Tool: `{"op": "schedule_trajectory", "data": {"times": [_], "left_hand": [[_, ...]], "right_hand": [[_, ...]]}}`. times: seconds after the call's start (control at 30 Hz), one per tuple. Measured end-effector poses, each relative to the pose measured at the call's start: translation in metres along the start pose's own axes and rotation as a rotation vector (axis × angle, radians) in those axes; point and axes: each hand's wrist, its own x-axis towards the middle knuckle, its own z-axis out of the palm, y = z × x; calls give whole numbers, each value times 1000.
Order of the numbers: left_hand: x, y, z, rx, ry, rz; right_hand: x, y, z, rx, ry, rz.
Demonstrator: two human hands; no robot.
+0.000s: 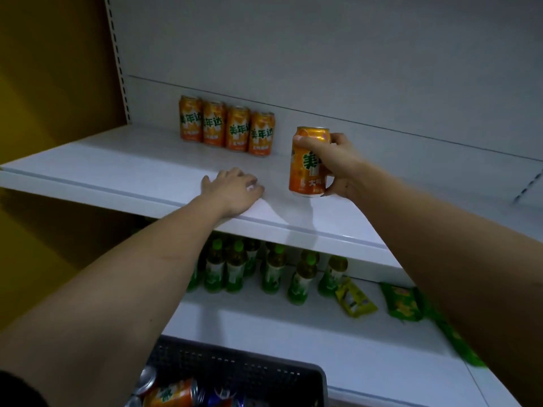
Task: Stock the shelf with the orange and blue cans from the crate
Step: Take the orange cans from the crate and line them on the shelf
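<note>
My right hand (pixel 338 165) grips an orange can (pixel 305 168) upright, just above the white shelf (pixel 117 171), to the right of a row of several orange cans (pixel 226 126) that stand against the back panel. My left hand (pixel 232 189) rests flat on the shelf near its front edge, fingers relaxed, holding nothing. At the bottom a dark crate (pixel 264 374) holds orange cans (pixel 170 393) and a blue can (pixel 223 395) lying on their sides.
On the lower shelf stand several green-capped bottles (pixel 273 271), with green and yellow snack packets (pixel 402 304) to their right. A yellow wall (pixel 44 83) borders the shelf unit on the left. Bare shelf surface extends right of the held can.
</note>
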Motion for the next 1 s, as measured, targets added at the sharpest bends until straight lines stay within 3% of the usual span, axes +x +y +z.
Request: {"op": "schedule_trajectory", "data": {"times": [0.23, 0.53, 1.0], "left_hand": [[13, -7, 13, 116, -127, 61], [14, -8, 15, 137, -123, 70], [12, -6, 15, 121, -120, 67]], "right_hand": [[83, 3, 27, 67, 99, -56], [191, 23, 60, 77, 172, -143], [224, 35, 67, -59, 220, -247]]}}
